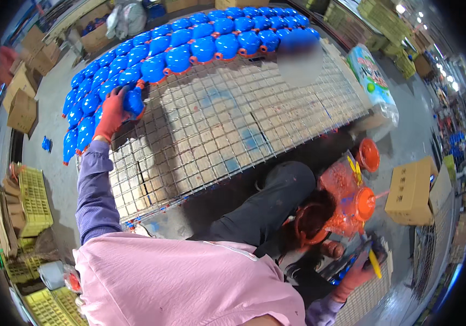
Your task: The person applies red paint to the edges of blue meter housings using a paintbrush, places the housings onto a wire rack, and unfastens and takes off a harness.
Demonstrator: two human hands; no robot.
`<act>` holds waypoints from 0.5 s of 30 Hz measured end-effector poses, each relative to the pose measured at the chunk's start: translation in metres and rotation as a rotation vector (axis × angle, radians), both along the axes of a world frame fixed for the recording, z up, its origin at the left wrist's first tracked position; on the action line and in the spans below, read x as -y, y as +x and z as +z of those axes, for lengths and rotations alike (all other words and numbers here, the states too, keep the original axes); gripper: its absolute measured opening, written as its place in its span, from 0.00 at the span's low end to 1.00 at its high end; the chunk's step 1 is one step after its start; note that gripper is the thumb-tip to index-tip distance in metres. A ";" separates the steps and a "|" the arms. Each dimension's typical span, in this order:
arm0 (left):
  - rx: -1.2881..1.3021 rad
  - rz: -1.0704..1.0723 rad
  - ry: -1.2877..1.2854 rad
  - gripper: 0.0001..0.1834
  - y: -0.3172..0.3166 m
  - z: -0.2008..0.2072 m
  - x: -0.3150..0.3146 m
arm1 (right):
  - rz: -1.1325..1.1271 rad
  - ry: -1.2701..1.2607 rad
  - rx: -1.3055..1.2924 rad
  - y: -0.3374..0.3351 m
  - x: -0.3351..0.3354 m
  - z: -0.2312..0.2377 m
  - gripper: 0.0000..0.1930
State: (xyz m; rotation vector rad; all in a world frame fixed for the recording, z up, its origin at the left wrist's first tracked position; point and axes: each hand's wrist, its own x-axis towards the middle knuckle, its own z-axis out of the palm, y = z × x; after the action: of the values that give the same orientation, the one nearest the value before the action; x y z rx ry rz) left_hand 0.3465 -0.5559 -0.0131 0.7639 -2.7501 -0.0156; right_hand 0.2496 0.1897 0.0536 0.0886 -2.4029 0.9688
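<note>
My left hand, in a red glove, grips a glossy blue rounded piece with a red rim at the left front of the rows. Many like blue pieces with red edges stand close together on the wire mesh rack, along its far and left sides. At the lower right, my right hand, also gloved, is closed around a yellow-handled tool; its working end is blurred. Near that hand are blue pieces on a second mesh surface.
Right of my leg stand a red-stained bucket, an orange-red tub on plastic sheeting and an orange bucket. An opened carton stands farther right. Yellow crates are at left, a printed plastic sack at the far right.
</note>
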 end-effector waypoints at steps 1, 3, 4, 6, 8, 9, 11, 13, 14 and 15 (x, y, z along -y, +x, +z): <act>-0.078 -0.079 0.005 0.50 -0.012 -0.004 -0.005 | -0.002 0.061 0.045 0.003 0.002 0.017 0.20; -0.075 -0.246 -0.029 0.42 -0.012 -0.016 0.012 | -0.018 0.213 0.069 0.001 -0.013 0.036 0.18; -0.113 -0.191 0.077 0.39 -0.004 -0.018 0.016 | -0.003 0.148 0.110 -0.005 -0.022 0.037 0.18; -0.012 -0.188 -0.089 0.31 0.005 -0.004 0.000 | -0.114 0.409 0.006 -0.002 -0.068 0.041 0.17; 0.014 -0.090 -0.359 0.39 0.021 0.002 0.063 | -0.235 0.498 -0.029 0.000 -0.096 0.047 0.22; 0.093 0.143 -0.338 0.36 -0.018 0.017 -0.017 | -0.382 0.630 0.010 0.016 -0.121 0.063 0.24; -0.162 -0.202 -0.233 0.34 -0.079 0.014 -0.056 | -0.535 0.663 -0.035 0.066 -0.192 0.067 0.25; -0.425 -0.589 0.178 0.30 -0.129 0.009 -0.102 | -0.788 0.182 0.219 0.125 -0.218 0.087 0.24; -0.439 -0.724 0.465 0.28 -0.163 0.013 -0.133 | -0.835 0.117 0.273 0.148 -0.229 0.086 0.23; -0.480 -0.633 0.328 0.26 -0.171 0.039 -0.206 | -0.870 0.043 0.323 0.166 -0.244 0.079 0.23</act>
State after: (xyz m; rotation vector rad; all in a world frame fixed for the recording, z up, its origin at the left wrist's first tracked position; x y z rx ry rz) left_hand 0.1757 -0.3504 0.0262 -0.0806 -2.4159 -0.6925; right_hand 0.4161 0.4342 0.1326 -1.0748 -2.3401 0.5282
